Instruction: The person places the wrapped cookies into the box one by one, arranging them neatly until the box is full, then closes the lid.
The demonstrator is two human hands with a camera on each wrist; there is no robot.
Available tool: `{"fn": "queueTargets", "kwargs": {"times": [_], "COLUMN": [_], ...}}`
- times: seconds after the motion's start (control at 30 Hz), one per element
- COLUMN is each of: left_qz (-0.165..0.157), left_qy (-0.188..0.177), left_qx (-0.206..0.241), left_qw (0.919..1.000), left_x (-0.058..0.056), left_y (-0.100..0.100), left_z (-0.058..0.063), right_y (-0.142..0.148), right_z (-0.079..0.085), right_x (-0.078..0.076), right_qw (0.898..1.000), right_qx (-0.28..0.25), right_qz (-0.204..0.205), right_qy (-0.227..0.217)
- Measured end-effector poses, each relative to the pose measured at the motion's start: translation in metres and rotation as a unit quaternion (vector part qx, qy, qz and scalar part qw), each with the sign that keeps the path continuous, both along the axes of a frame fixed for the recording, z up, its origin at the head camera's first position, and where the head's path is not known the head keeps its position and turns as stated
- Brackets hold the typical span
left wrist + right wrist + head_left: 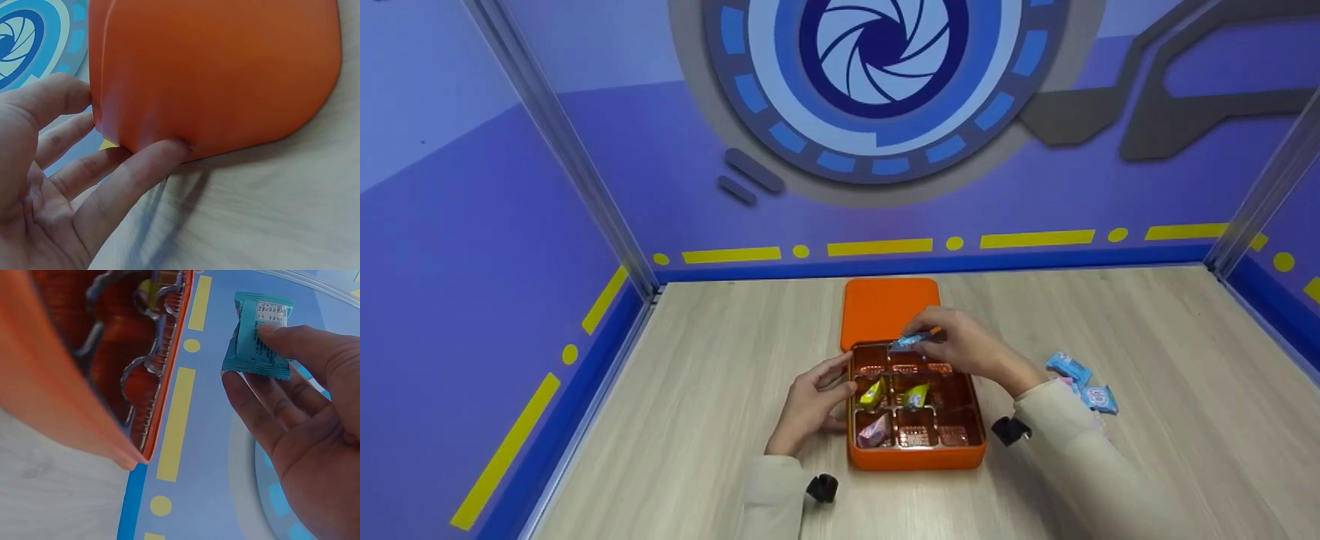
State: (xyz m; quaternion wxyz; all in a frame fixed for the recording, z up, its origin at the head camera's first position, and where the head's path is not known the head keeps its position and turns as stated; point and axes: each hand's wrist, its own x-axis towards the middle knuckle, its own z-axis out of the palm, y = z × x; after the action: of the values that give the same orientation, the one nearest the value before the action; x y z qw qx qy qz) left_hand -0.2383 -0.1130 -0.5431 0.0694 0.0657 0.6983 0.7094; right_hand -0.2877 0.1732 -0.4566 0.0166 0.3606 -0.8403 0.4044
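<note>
An orange box point(915, 459) stands in front of me, its inside split into small compartments by a clear divider. My right hand point(966, 341) pinches a blue wrapped candy point(261, 340) between thumb and fingers, above the back middle compartment in the head view. My left hand point(812, 401) rests its fingertips against the box's left side, fingers spread. Yellow-green wrapped candies point(873, 393) lie in the left and middle compartments of the centre row. A pinkish-purple wrapped candy point(874, 432) lies in the front left compartment.
An orange lid point(889, 309) lies flat behind the box. To the right, blue wrapped candies point(1069, 367) lie on the wooden table point(720, 352) with pinkish ones, partly hidden by my right sleeve. Printed blue walls point(622, 165) enclose the table at the back and sides.
</note>
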Motion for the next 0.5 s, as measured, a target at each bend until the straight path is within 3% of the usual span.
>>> {"fn": "queueTargets", "kwargs": {"times": [0.3,0.5], "left_qz": [0.002,0.006], "left_qy": [-0.013,0.005], "left_qx": [0.005,-0.006], "left_qw": [0.9999,1.0000], "left_x": [-0.001,-0.001], "left_y": [0.000,0.000], "left_z": [0.000,0.000], "right_y": [-0.011,-0.020], "right_z": [0.002,0.002], "right_x": [-0.007,-0.013], "right_qw": [0.999,0.999], "right_qx": [0.014,0.022], "right_qz": [-0.009,-0.007], "right_qy": [-0.028,-0.036]}}
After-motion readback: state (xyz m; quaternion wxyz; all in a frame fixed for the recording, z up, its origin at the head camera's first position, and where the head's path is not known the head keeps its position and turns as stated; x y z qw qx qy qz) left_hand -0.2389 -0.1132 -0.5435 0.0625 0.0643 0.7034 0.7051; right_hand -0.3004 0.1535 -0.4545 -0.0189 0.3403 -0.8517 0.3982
